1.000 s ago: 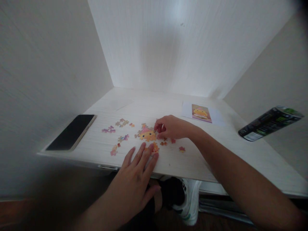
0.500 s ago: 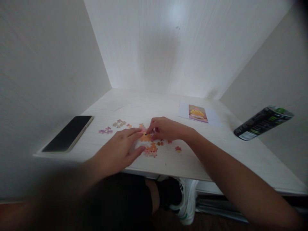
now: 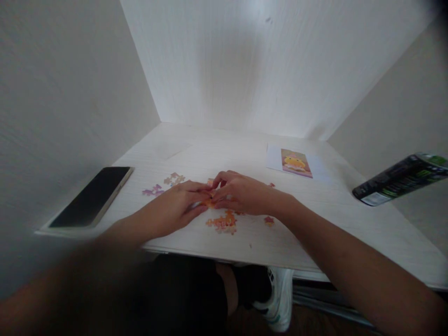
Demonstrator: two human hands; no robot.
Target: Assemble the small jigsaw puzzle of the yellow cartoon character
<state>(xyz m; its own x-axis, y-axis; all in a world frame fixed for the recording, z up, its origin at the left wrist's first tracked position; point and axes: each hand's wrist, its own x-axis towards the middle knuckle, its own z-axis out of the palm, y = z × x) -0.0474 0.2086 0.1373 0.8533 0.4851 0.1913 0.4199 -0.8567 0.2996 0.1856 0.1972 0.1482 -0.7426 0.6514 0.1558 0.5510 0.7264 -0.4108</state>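
Note:
Just left of the table's middle, a partly joined jigsaw puzzle (image 3: 209, 202) in yellow and pink lies largely covered by my fingers. My left hand (image 3: 178, 203) rests at its left side, fingers stretched out and thumb apart, the fingertips touching it. From the right, my right hand (image 3: 241, 190) reaches over it with bent fingers, thumb and fingertips closed on a puzzle piece that is mostly hidden. Nearer the front edge lies a cluster of joined orange puzzle pieces (image 3: 224, 221). Purple pieces (image 3: 153, 190) and beige pieces (image 3: 174, 178) lie beyond my left hand.
A tablet or phone (image 3: 93, 196) with a dark screen lies at the left. A picture card (image 3: 296, 163) lies on white paper at the back right, near a tall black can (image 3: 399, 179). One loose piece (image 3: 269, 220) sits right of the cluster. Walls enclose the table.
My right hand has closed in on the puzzle, its fingers now meeting my left fingertips. The orange cluster shows more openly. The view has shifted slightly.

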